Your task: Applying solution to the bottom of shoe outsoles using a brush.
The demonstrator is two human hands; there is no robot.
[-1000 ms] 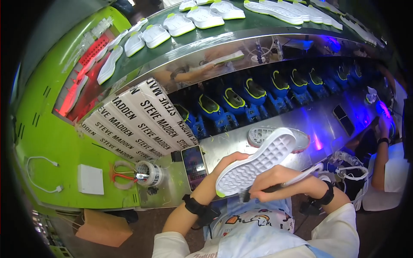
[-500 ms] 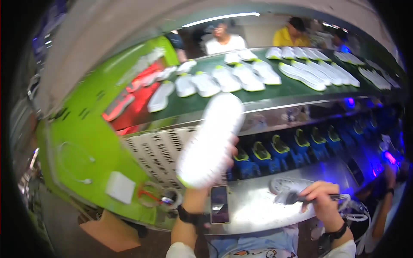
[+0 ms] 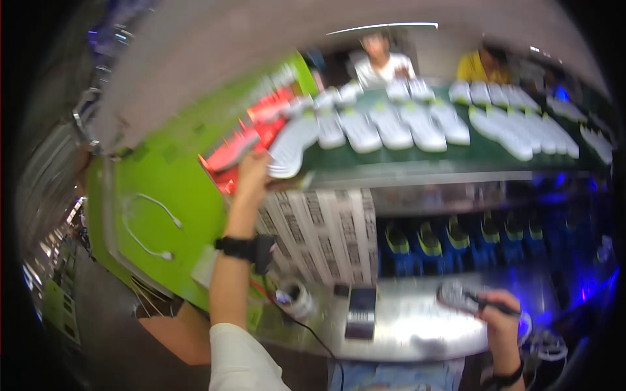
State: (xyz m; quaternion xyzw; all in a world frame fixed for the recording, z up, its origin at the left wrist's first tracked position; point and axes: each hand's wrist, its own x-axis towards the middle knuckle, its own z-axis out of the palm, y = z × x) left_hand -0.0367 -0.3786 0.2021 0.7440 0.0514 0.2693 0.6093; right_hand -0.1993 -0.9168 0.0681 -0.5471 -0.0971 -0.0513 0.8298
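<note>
My left hand [image 3: 253, 171] reaches to the near left end of the green belt [image 3: 339, 159], its fingers closed at the edge of a white shoe sole [image 3: 295, 144]. Motion blur softens the fingers there. Right beside this hand lies a red shoe sole [image 3: 231, 151] with a grey face. Over the metal bench [image 3: 404, 326], my right hand [image 3: 502, 317] grips a brush [image 3: 499, 304] by its dark handle. The brush end meets a grey oval piece [image 3: 454, 296] on the bench; its kind is unclear.
White soles [image 3: 391, 127] stand in rows along the belt. Dark shoes with yellow-green collars [image 3: 458, 232] line the lower shelf. A phone [image 3: 361, 313], a tape roll [image 3: 297, 300] and a white cable [image 3: 147, 238] lie nearby. Two people [image 3: 385, 65] sit across the belt.
My left hand has carried the white sole from mid-air up and left to the belt's end. My right hand keeps the brush, now turned against the grey piece. The view has swung left.
</note>
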